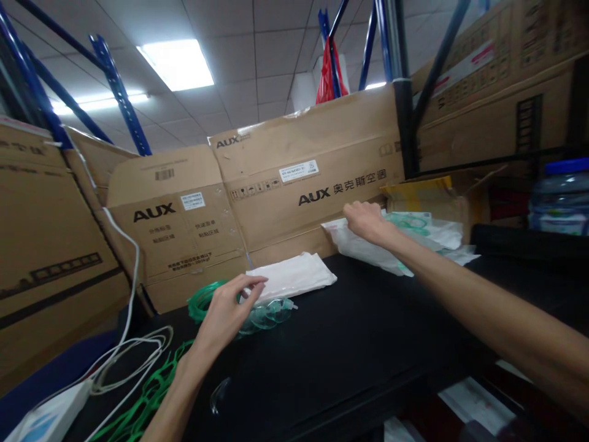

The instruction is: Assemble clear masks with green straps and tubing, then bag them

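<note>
On the right, my right hand (364,221) is closed with the fingers curled on the upper edge of a translucent plastic bag (368,250). Pale green, clear-looking items (409,222) lie in or on the bags beside it. My left hand (237,301) hovers over the black table, its thumb and fingers curved with a gap between them and nothing visible inside. Just beyond it lies a flat white packet (294,277). Clear greenish plastic masks (271,314) are next to its fingers, and a coil of green tubing (202,302) is partly hidden behind the hand.
Green elastic straps (154,390) and a white cable (133,341) lie at the left, near a white box (53,414). Cardboard panels (276,202) stand along the back of the black table (340,350). A blue-lidded jar (559,199) is at far right.
</note>
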Motion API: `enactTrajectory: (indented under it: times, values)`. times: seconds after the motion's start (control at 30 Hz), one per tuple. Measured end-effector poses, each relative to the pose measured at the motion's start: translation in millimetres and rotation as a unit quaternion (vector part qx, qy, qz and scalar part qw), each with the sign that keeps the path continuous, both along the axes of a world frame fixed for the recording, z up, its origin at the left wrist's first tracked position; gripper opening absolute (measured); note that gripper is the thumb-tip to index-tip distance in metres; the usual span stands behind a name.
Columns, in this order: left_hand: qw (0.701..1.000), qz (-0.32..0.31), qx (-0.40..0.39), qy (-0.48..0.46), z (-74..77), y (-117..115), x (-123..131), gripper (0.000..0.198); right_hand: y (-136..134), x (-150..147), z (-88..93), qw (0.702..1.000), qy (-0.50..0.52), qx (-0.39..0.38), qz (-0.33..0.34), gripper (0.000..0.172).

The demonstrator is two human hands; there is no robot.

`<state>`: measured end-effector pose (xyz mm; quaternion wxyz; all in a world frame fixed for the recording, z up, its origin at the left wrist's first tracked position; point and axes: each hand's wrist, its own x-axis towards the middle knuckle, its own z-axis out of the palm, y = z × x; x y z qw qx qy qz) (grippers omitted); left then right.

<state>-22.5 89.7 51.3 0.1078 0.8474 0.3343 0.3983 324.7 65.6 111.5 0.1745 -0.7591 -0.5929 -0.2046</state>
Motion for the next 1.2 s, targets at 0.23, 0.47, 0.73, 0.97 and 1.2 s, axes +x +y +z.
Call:
enactTrajectory:
  times: [0.23, 0.47, 0.73, 0.97, 1.2]
  values:
    - [0.982, -0.052, -0.169, -0.061, 11.0, -16.2, 36.6, 0.043, -22.7, -12.8, 30.4, 0.995, -0.049, 0.087, 0.019, 0.031]
    - [0.863, -0.155, -0.414, -0.243, 19.3, -23.0, 64.8, 0.042, -43.1, -69.2, 45.3, 0.973, -0.082, 0.17, 0.134, 0.025]
    - [0.74, -0.25, -0.431, -0.453, 20.9, 1.9, 62.3, 0.032, -30.7, -133.1, -11.9, 0.895, -0.089, 0.251, 0.357, 0.018]
    - [0.749, -0.206, -0.358, -0.517, 11.8, 20.2, 52.5, 0.013, -6.4, -124.5, -61.1, 0.82, 0.103, 0.336, 0.452, 0.017]
    - [0.762, -0.183, -0.342, -0.519, 5.1, 28.0, 44.0, 0.011, 12.1, -97.8, -67.7, 0.797, 0.346, 0.352, 0.348, 0.016]
